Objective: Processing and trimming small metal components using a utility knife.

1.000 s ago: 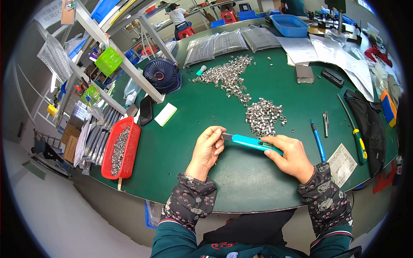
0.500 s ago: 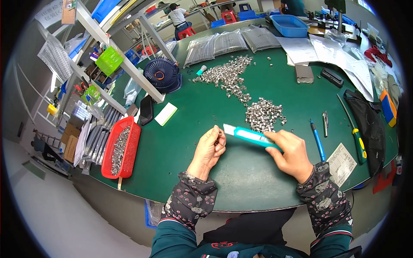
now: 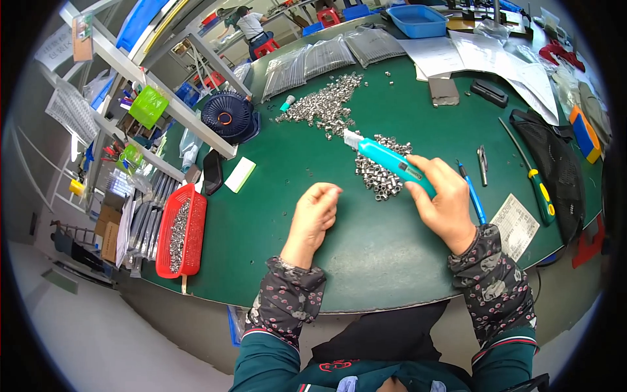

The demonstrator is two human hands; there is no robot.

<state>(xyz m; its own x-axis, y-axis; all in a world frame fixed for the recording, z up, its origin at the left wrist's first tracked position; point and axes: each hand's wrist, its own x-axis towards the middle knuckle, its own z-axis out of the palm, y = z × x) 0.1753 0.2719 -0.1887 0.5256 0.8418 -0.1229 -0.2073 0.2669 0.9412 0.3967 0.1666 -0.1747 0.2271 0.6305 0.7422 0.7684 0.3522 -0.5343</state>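
As the right hand [image 3: 445, 199] grips a teal knife [image 3: 395, 159], blade [image 3: 353, 138] outward perhaps for safety, the left hand [image 3: 313, 215] curls closed; any contents hidden.

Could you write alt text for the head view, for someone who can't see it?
A right hand holds a turquoise utility knife over a green table, with a curled left hand nearby. Heaps of small metal rings lie beyond; a red basket stands left.
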